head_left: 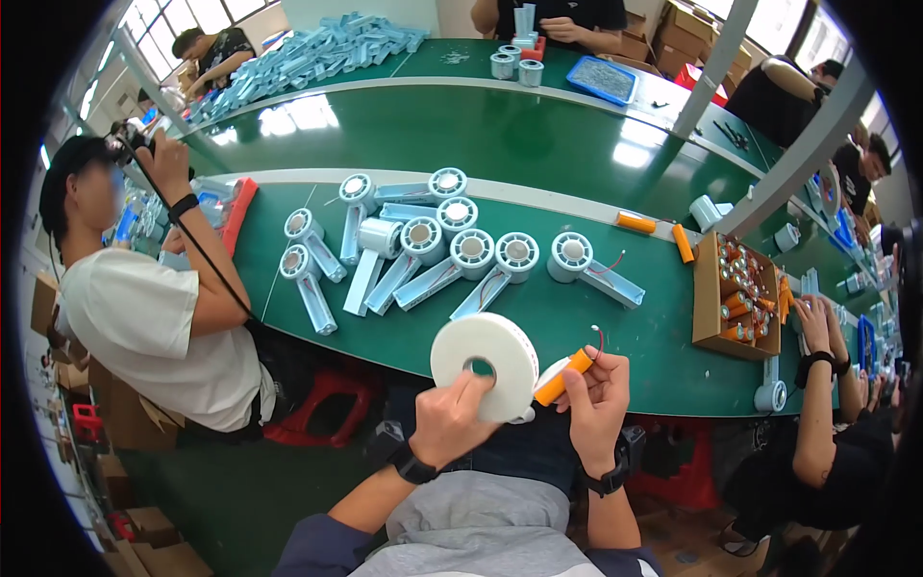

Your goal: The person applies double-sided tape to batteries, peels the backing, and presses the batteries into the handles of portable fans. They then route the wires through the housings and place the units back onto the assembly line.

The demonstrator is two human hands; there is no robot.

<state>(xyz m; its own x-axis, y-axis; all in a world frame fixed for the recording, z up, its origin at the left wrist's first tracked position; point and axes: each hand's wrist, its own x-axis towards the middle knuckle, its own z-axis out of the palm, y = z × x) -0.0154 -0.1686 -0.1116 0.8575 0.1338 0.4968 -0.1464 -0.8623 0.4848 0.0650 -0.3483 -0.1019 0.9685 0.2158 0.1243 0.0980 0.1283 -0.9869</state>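
Observation:
My left hand point(450, 415) grips a large roll of white tape point(469, 337), its fingers hooked into the core. In my right hand point(600, 396) is an orange cylindrical battery point(566, 378), pinched between thumb and fingers. A thin red lead with a small white connector point(596, 329) rises from the battery's upper end. Something white, apparently a piece of tape, lies along the battery's side facing the roll; whether it still joins the roll I cannot tell. Both hands are over the near edge of the green table point(385, 351).
Several pale blue plastic housings point(471, 248) with round slotted heads and trough-like handles lie ahead. At right stands a cardboard box point(710, 308) of orange batteries, loose ones point(636, 223) behind it. A person point(163, 317) sits at left; another's hands point(817, 327) work at right.

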